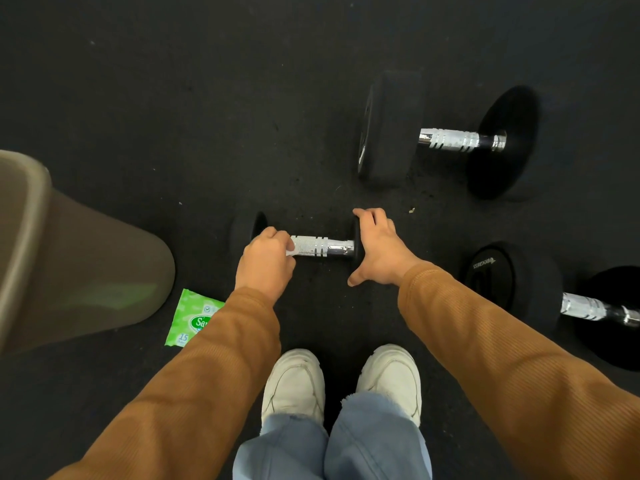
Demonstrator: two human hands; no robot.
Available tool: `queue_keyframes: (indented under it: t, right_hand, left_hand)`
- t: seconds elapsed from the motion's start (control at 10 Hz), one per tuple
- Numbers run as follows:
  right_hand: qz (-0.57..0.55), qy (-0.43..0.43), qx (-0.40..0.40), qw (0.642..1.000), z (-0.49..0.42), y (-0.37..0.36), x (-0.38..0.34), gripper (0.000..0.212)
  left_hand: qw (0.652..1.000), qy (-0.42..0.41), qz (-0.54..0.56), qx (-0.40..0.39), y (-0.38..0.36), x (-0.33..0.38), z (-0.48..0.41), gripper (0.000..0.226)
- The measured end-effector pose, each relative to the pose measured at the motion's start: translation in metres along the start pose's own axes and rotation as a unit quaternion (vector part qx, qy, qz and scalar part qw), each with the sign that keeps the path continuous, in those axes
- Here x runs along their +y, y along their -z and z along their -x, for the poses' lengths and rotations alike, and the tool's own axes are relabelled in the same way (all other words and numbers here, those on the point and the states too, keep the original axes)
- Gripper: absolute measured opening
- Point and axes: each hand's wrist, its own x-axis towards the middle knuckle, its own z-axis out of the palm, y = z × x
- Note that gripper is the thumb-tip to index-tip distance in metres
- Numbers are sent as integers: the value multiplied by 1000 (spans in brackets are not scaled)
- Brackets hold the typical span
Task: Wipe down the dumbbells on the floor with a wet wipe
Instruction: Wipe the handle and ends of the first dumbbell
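Fingers (280,240) of the left hand (266,259) curl round a wet wipe (290,252) (only a white scrap shows) on the chrome handle of the small dumbbell (322,247), which lies on the black floor (173,98) ahead of white shoes (294,382). The right hand (377,251) grips its right head, fingers hooked over. A larger dumbbell (450,140) lies beyond, a green wipe pack (190,320) to the left.

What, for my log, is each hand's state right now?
Left hand: closed, holding a white wet wipe on the chrome handle of the small black dumbbell.
Right hand: gripping that dumbbell's right end.
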Motion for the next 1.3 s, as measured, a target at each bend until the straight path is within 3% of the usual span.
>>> queue_keyframes:
  t: [0.2, 0.6, 1.0, 1.2, 1.3]
  right_hand:
    - [0, 0, 1, 1000, 0, 0, 0, 118]
    - [-6, 3, -2, 1000, 0, 1, 0, 117]
    - [-3, -1, 2, 1000, 1, 0, -1, 117]
    - [-4, 0, 4, 1000, 2, 0, -2, 117]
    - [-3, -1, 3, 1000, 2, 0, -2, 117]
  left_hand:
    - [998, 56, -21, -10, 4, 6, 1, 20]
    - [994, 91, -60, -4, 7, 14, -2, 28]
    - [993, -24, -117, -25, 9, 18, -15, 26]
    - [994, 26, -103, -37, 14, 16, -19, 33]
    - [995, -1, -91, -28, 11, 19, -18, 32]
